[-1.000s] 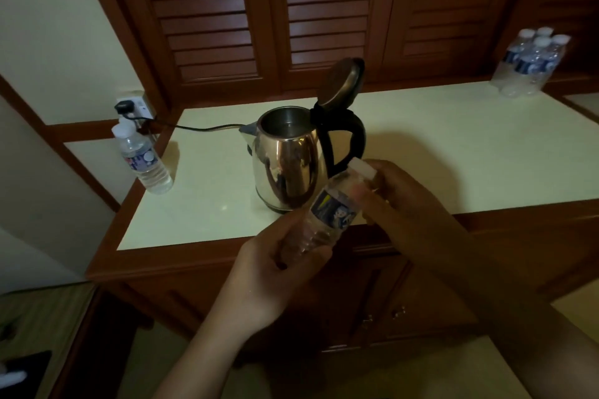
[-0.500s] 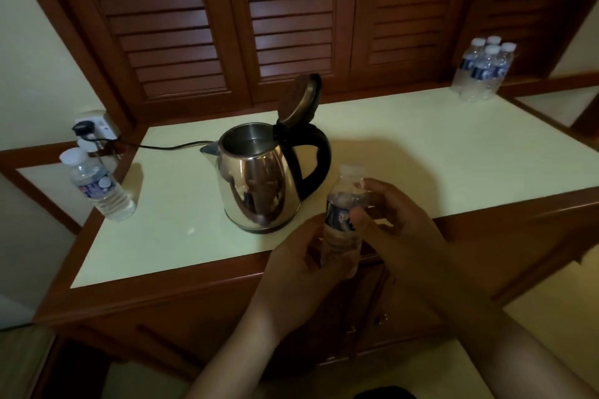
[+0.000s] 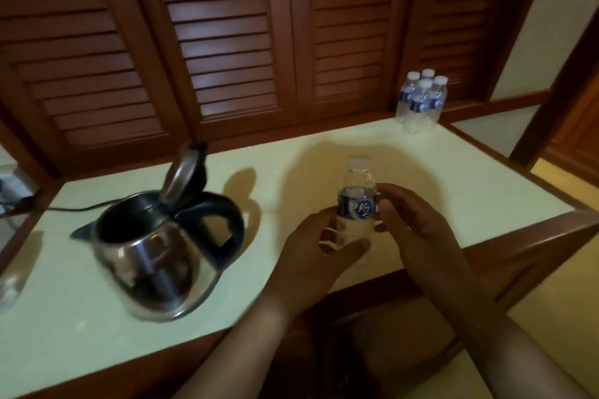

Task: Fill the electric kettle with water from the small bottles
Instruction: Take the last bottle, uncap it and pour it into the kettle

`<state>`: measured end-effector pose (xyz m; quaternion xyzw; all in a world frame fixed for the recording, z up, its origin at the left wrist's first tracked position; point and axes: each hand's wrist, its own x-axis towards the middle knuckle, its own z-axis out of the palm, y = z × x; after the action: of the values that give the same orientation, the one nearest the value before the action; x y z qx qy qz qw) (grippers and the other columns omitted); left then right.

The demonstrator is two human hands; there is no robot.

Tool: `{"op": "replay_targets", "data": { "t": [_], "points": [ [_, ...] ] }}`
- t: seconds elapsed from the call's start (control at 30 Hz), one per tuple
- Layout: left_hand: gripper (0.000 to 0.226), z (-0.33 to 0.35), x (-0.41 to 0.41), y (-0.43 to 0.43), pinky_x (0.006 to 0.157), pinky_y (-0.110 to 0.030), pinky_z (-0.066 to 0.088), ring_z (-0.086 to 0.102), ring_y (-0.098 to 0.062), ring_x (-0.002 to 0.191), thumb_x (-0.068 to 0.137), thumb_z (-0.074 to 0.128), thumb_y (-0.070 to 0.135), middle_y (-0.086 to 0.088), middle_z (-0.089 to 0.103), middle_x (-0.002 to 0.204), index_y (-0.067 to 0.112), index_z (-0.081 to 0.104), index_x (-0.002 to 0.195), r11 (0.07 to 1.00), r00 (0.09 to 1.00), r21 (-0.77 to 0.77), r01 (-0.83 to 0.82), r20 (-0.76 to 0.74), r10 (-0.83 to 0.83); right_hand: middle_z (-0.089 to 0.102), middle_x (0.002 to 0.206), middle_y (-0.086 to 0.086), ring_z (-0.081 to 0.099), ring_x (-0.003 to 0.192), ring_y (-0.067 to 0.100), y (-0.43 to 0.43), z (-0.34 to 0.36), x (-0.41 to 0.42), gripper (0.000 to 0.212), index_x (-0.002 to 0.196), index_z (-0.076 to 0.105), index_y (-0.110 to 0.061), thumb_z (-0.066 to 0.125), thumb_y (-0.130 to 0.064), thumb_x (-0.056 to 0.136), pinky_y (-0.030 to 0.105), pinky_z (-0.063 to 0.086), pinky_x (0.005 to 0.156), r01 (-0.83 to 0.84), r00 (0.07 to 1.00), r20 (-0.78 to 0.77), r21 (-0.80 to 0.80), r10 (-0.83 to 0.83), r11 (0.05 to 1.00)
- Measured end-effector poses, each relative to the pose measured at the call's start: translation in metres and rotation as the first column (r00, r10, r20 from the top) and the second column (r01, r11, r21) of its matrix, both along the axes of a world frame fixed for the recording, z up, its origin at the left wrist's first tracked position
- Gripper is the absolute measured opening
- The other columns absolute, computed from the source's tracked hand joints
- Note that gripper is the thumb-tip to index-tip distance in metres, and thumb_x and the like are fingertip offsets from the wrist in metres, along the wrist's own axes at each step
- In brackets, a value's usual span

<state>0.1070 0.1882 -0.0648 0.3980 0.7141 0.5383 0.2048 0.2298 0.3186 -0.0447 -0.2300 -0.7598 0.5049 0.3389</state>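
A steel electric kettle (image 3: 152,266) with a black handle stands on the pale countertop (image 3: 453,185), its lid tipped up and open. To its right I hold a small clear water bottle (image 3: 356,201) upright, white cap on, blue label facing me. My left hand (image 3: 314,253) wraps its lower body. My right hand (image 3: 418,223) touches its right side at label height.
Several small capped bottles (image 3: 421,104) stand grouped at the back right corner. Another bottle (image 3: 9,288) shows blurred at the left edge. The kettle's black cord (image 3: 81,207) runs left toward a wall socket. Louvred wooden doors (image 3: 243,36) rise behind the counter.
The bottle went from tilted to upright and my right hand slid from its cap to its side. My view swung right, so the kettle and left bottle shifted left in frame.
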Motion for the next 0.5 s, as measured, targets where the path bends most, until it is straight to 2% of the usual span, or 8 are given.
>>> {"op": "replay_targets", "data": {
  "t": [0.1,0.17,0.23,0.3,0.37,0.43,0.5],
  "points": [
    [0.040,0.009,-0.004,0.062,0.081,-0.021,0.058,0.069,-0.002,0.097,0.089,0.081,0.037,0.020,0.072,0.109,0.037,0.065,0.126,1.000,1.000,-0.001,0.013,0.017,-0.013,0.070,0.116,-0.017,0.068,0.100,0.004,0.063,-0.001,0.002,0.032,0.129,0.061,-0.035,0.051,-0.044,0.100,0.033,0.058,0.086,0.052,0.999,-0.002,0.014,-0.052,0.999],
    [0.030,0.015,-0.005,0.106,0.076,-0.016,0.054,0.069,0.002,0.091,0.089,0.082,0.035,0.030,0.070,0.100,0.041,0.066,0.114,1.000,1.000,-0.002,0.006,0.022,-0.006,0.070,0.115,-0.018,0.067,0.104,0.004,0.107,-0.001,0.005,0.032,0.127,0.062,-0.039,0.051,-0.049,0.098,0.036,0.057,0.091,0.083,0.997,-0.010,0.001,-0.083,0.997],
    [0.026,0.019,-0.006,0.151,0.075,-0.019,0.054,0.070,-0.002,0.088,0.087,0.083,0.034,0.027,0.071,0.097,0.040,0.066,0.107,1.000,1.000,0.003,-0.004,0.028,0.004,0.070,0.117,-0.019,0.065,0.108,0.004,0.151,-0.002,0.008,0.031,0.126,0.062,-0.041,0.052,-0.049,0.098,0.037,0.055,0.094,0.103,0.995,-0.004,-0.011,-0.103,0.995],
    [0.027,0.020,-0.005,0.194,0.077,-0.021,0.053,0.068,-0.009,0.091,0.086,0.083,0.035,0.025,0.069,0.091,0.036,0.066,0.107,1.000,1.000,0.023,-0.016,0.025,0.015,0.068,0.121,-0.018,0.063,0.112,0.004,0.195,-0.004,0.011,0.031,0.127,0.061,-0.041,0.051,-0.048,0.099,0.031,0.053,0.095,0.120,0.992,0.030,-0.006,-0.119,0.993],
    [0.027,0.019,-0.003,0.234,0.076,-0.017,0.049,0.063,-0.005,0.092,0.087,0.083,0.034,0.029,0.064,0.086,0.037,0.065,0.107,0.999,1.000,0.026,-0.022,0.015,0.022,0.064,0.128,-0.014,0.061,0.115,0.007,0.236,-0.010,0.012,0.031,0.130,0.059,-0.039,0.048,-0.045,0.102,0.019,0.047,0.091,0.123,0.989,0.081,-0.005,-0.122,0.992],
    [0.031,0.017,0.000,0.269,0.077,-0.012,0.050,0.063,0.001,0.096,0.088,0.082,0.031,0.029,0.068,0.094,0.040,0.065,0.113,0.999,1.000,0.018,-0.031,-0.002,0.031,0.061,0.130,-0.013,0.058,0.117,0.008,0.269,-0.018,0.012,0.032,0.133,0.057,-0.036,0.048,-0.041,0.103,0.013,0.040,0.086,0.113,0.987,0.116,-0.035,-0.108,0.993],
    [0.037,0.013,0.002,0.304,0.083,-0.019,0.055,0.065,-0.001,0.099,0.088,0.082,0.029,0.019,0.072,0.105,0.042,0.064,0.118,0.998,0.998,0.004,-0.059,-0.030,0.059,0.058,0.131,-0.013,0.056,0.118,0.007,0.297,-0.026,0.011,0.033,0.136,0.057,-0.030,0.048,-0.035,0.105,0.015,0.040,0.089,0.107,0.985,0.141,-0.042,-0.100,0.993]
  ]
}}
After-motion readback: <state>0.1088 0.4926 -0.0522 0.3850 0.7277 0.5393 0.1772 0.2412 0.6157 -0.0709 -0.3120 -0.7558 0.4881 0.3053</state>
